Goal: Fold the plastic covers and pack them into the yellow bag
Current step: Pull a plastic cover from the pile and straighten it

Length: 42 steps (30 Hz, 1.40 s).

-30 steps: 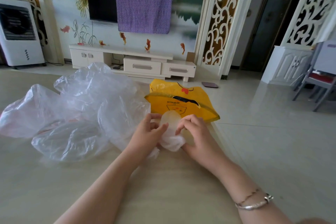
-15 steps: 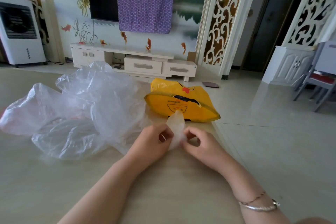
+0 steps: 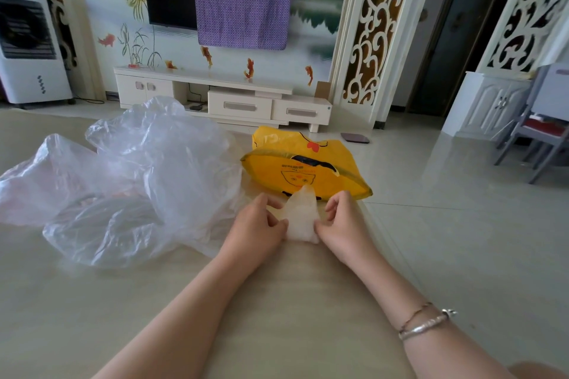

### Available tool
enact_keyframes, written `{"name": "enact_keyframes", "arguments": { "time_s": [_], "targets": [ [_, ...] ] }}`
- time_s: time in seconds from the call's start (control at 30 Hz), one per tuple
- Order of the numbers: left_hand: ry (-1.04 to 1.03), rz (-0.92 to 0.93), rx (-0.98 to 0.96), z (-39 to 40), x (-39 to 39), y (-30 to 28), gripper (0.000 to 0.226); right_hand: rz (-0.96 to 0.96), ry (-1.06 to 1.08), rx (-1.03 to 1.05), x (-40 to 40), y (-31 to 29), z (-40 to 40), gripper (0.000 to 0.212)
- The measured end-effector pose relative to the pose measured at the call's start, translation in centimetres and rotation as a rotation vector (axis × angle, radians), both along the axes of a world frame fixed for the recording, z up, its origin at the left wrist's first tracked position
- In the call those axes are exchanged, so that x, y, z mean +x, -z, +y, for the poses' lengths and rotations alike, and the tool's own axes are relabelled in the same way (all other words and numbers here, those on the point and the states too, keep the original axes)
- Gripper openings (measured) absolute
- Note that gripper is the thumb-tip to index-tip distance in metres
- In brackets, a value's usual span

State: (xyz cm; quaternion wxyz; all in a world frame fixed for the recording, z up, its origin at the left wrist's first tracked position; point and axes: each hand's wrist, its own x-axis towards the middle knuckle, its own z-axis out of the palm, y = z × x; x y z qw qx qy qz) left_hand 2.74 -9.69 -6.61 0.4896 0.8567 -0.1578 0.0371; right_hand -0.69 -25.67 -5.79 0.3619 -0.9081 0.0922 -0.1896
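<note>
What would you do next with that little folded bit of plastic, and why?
Probably slip the folded cover into the yellow bag: both hands, left and right, pinch it already small, right before the bag.

Left hand (image 3: pixel 257 226) and right hand (image 3: pixel 345 224) pinch a folded cover (image 3: pixel 300 218) between them, yellow bag (image 3: pixel 304 166) just beyond.

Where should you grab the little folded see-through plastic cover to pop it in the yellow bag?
Probably by its wide bottom edge, nearest the person, where the left hand and right hand pinch it now. The small folded clear plastic cover narrows to a tip pointing at the yellow plastic bag, so holding it from the near side lets the tip go in first.
</note>
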Motion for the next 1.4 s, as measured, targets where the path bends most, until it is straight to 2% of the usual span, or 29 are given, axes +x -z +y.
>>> {"name": "enact_keyframes", "arguments": {
  "time_s": [0.13, 0.23, 0.37, 0.5, 0.63, 0.7, 0.8, 0.87, 0.93, 1.03, 1.17, 1.27, 1.4],
  "targets": [
    [-0.010, 0.010, 0.015, -0.2, 0.2, 0.2, 0.022, -0.123, -0.156, -0.111, -0.4, 0.0, 0.2, 0.035],
    [-0.006, 0.020, 0.015, -0.2, 0.1, 0.2, 0.025, -0.129, -0.238, -0.142, -1.0, 0.0, 0.5, 0.038],
    [-0.010, 0.022, 0.007, 0.0, 0.2, 0.3, 0.027, 0.043, -0.261, -0.254, -1.4, 0.2, -0.2, 0.033],
    [-0.010, 0.026, -0.019, 0.2, 0.0, -0.1, 0.026, 0.159, -0.274, -0.356, -2.0, 0.2, -0.3, 0.058],
    [-0.029, 0.055, -0.141, 0.2, -0.4, -0.8, 0.024, 0.045, -0.250, -0.421, -1.6, 0.0, 0.1, 0.040],
    [-0.011, 0.002, -0.176, 0.3, -0.6, -0.9, 0.024, -0.017, -0.249, -0.446, -1.4, 0.1, 0.3, 0.033],
    [-0.044, -0.229, -0.058, 0.5, -1.1, -0.7, 0.029, -0.062, -0.215, -0.317, -1.5, 0.0, 0.3, 0.025],
    [0.005, -0.320, -0.005, 0.6, -1.4, -0.8, 0.037, -0.090, -0.197, -0.199, -1.7, 0.1, 0.0, 0.021],
    [0.092, -0.301, 0.013, 0.6, -1.6, -0.7, 0.039, -0.090, -0.191, -0.058, -1.9, 0.1, -0.3, 0.023],
    [0.155, -0.250, 0.035, 0.7, -1.7, -0.5, 0.029, -0.074, -0.176, 0.089, -2.1, -0.1, -0.3, 0.020],
    [0.098, -0.200, -0.012, 0.6, -1.6, -0.6, 0.020, -0.098, -0.217, 0.194, -2.1, -0.2, -0.2, 0.009],
    [0.054, -0.171, 0.039, 0.5, -1.4, -0.6, 0.020, -0.077, -0.239, 0.227, -1.6, -0.2, -0.1, 0.010],
    [0.009, -0.401, 0.234, 0.6, -1.1, -0.1, 0.034, -0.023, -0.182, 0.183, -0.6, 0.1, 0.2, 0.016]
  ]
}}
